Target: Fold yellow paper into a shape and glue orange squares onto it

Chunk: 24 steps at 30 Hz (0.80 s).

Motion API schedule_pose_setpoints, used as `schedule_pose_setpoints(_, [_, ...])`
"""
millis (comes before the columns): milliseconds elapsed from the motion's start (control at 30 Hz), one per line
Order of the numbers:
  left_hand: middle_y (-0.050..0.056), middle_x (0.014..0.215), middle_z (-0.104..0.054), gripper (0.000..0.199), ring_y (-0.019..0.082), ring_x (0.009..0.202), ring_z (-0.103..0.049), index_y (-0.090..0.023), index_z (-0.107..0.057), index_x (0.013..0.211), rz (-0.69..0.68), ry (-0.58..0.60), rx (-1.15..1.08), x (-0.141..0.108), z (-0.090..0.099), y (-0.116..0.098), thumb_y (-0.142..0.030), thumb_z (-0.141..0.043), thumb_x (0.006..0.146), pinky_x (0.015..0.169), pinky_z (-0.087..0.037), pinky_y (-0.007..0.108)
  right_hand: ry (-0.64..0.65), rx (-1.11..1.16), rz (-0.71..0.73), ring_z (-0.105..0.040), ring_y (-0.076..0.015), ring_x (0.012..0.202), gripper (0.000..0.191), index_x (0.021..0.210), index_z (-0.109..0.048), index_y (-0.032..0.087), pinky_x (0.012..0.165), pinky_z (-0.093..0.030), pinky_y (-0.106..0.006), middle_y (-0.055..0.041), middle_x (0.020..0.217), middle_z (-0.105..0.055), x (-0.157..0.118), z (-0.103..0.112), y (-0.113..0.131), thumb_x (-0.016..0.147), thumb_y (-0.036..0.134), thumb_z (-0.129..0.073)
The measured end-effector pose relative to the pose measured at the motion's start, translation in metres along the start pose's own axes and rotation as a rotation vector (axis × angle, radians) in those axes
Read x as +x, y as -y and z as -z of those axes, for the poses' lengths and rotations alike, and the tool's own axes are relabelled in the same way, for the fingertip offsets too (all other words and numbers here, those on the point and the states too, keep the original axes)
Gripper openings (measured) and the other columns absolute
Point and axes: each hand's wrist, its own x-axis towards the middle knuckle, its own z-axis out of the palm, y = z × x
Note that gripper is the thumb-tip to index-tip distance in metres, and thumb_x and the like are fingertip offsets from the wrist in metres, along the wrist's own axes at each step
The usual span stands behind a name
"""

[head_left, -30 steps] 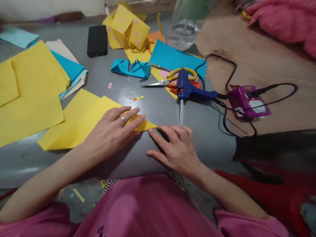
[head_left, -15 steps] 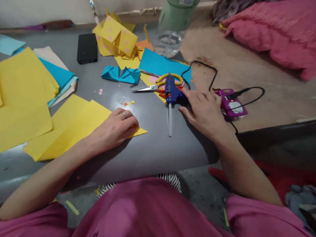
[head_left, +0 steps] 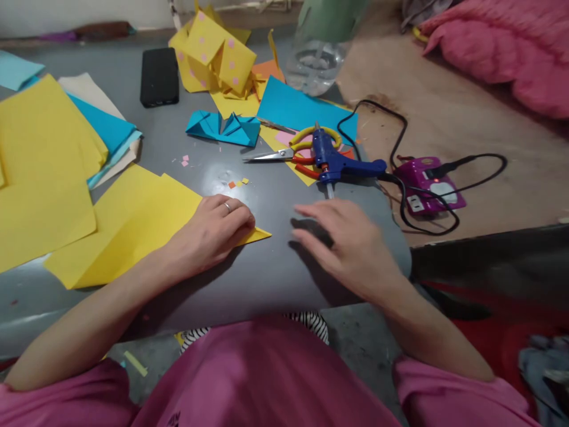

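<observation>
My left hand (head_left: 217,231) presses down on the narrow pointed end of a folded yellow paper (head_left: 133,219), its fingers bent together over the fold. The paper's tip sticks out to the right of them. My right hand (head_left: 342,243) hovers above the grey table, fingers apart and holding nothing. Just beyond it lies a blue glue gun (head_left: 331,163), a clear glue stick coming out of its near end, partly behind my fingertips. Scissors (head_left: 275,155) with yellow and red handles lie beneath and left of the glue gun.
Yellow sheets (head_left: 40,178) cover the left side. Farther back are a black phone (head_left: 160,77), a dotted yellow paper piece (head_left: 217,53), a folded blue paper (head_left: 224,128) and a bottle (head_left: 317,56). A purple power socket (head_left: 429,187) with looping cables sits at the right.
My right hand has let go of the glue gun and moved toward me and slightly left. My left hand stays on the yellow paper. The view has shifted slightly.
</observation>
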Motion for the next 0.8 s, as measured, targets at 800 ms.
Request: schedule_pose_setpoints(800, [0.005,0.100,-0.075,0.020,0.026,0.113,-0.063,-0.022,-0.068,0.097,0.040,0.062,0.113,-0.002,0.057,-0.016,-0.032,-0.051,0.098,0.118,-0.027,0.058,0.136,0.638,-0.170,-0.062,-0.0125,0.067,0.016,0.102,-0.070,0.020,0.062,-0.045,-0.026,-0.0014,0.085,-0.072,0.025,-0.021,0.045,0.092,0.032,-0.067])
